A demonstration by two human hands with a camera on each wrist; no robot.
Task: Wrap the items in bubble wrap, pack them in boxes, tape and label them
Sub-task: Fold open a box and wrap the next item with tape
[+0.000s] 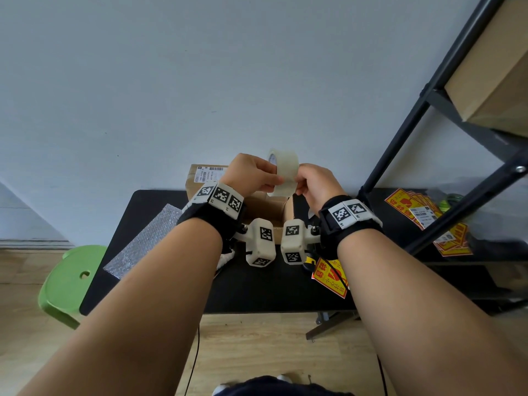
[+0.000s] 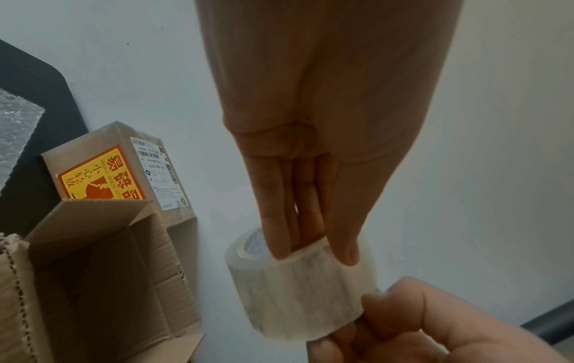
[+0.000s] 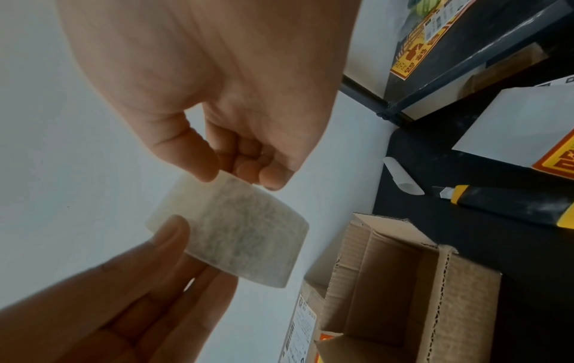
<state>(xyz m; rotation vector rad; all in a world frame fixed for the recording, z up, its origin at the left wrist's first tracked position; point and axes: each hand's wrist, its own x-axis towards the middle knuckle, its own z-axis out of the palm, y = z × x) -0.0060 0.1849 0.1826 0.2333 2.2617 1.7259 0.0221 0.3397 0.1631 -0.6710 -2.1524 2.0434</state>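
A roll of clear packing tape (image 1: pixel 285 172) is held up in the air above an open cardboard box (image 1: pixel 268 208). My left hand (image 1: pixel 257 175) grips the roll (image 2: pixel 298 289), fingers in its core and thumb on the outside (image 2: pixel 313 245). My right hand (image 1: pixel 303 184) pinches the roll's outer face (image 3: pixel 236 235) with thumb and curled fingertips (image 3: pixel 239 174). The open box (image 2: pixel 93 270) stands with its flaps up; its inside (image 3: pixel 403 282) looks dark, and I cannot tell what is in it. Behind it sits a sealed box (image 2: pixel 124 172) with a fragile sticker and a shipping label.
On the black table (image 1: pixel 257 290) lie a bubble wrap sheet (image 1: pixel 143 238) at left and fragile stickers (image 1: pixel 331 277) near the front. More stickers (image 1: pixel 414 210) lie at right under a black shelf rack (image 1: pixel 457 138). A utility knife (image 3: pixel 503 203) lies beside the box. A green stool (image 1: pixel 71 278) stands left.
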